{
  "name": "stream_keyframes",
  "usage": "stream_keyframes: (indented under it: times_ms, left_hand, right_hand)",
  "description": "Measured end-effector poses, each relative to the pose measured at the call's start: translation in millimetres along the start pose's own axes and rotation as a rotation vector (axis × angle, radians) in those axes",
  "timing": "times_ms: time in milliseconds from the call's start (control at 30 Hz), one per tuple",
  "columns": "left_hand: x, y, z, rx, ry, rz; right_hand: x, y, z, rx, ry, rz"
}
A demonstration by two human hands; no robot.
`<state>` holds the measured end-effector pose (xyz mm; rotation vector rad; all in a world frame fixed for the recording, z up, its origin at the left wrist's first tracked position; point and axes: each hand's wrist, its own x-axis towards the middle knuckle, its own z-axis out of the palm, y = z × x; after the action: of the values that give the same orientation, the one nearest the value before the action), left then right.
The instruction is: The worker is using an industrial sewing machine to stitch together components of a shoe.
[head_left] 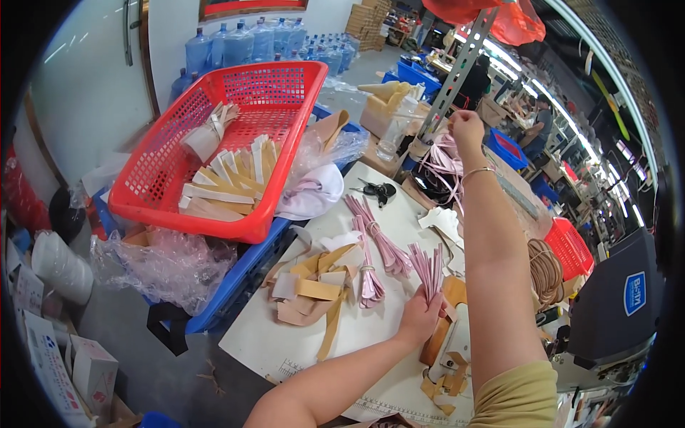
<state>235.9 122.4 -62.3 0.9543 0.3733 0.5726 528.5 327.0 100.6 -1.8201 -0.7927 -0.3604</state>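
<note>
My left hand (pixel 419 318) is closed round a bundle of thin pink strips (pixel 428 271), whose ends fan out above the fingers. My right hand (pixel 467 130) is raised at the far end of the table, beside a slotted metal post (pixel 457 71). Its fingers are curled together, and what they hold, if anything, is hidden. Just below it, more pink strips (pixel 446 158) hang over a dark bag. Two tied pink bundles (pixel 382 242) lie on the white tabletop (pixel 267 342), next to a heap of tan and cream strips (pixel 314 285). Black-handled snips (pixel 378 191) rest farther back.
At left, a red perforated basket (pixel 285 171) of cream strips leans on a blue crate (pixel 235 285) with plastic wrap. A machine with a dark housing (pixel 614 299) stands at right, near coiled brown cord (pixel 544 272). Blue water bottles (pixel 239 46) line the back wall. People work farther off.
</note>
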Motion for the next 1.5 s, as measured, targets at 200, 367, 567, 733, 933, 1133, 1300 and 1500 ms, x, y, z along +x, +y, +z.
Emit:
stream_keyframes:
  times_ms: [200,367,567,733,933,1133,1300,1500]
  left_hand:
    - [-1.7,-0.6,-0.4,-0.055,0.007,-0.014]
    - [-5.1,28.7,-5.7,-0.194,0.073,0.028]
    - [-41.9,73.1,4.0,-0.375,-0.026,0.016]
    - [-132.9,41.0,37.1,-0.148,-0.243,-0.099]
    - [-214.6,-8.4,82.8,0.125,-0.464,-0.343]
    - [-225.6,-47.9,112.5,-0.159,-0.342,-0.490]
    - [-207.1,-81.0,145.1,-0.500,-0.416,-0.368]
    - [-200.1,-96.0,141.7,-0.368,-0.322,-0.339]
  right_hand:
    - [-18.1,-47.2,-40.0,0.102,0.331,-0.193]
    - [-124.2,-95.5,-83.1,0.566,0.122,-0.016]
    - [-274.9,-120.2,-199.5,0.596,-0.070,-0.086]
    - [-373.5,-106.9,-317.4,0.707,-0.044,-0.055]
    - [-489.5,-51.4,-413.3,0.602,-0.280,0.257]
    - [-493.4,-14.2,-513.4,0.764,0.603,0.244]
    - [-535.0,-2.0,-491.1,0.666,0.120,0.451]
    - [-561.1,9.2,-467.9,0.820,0.129,0.483]
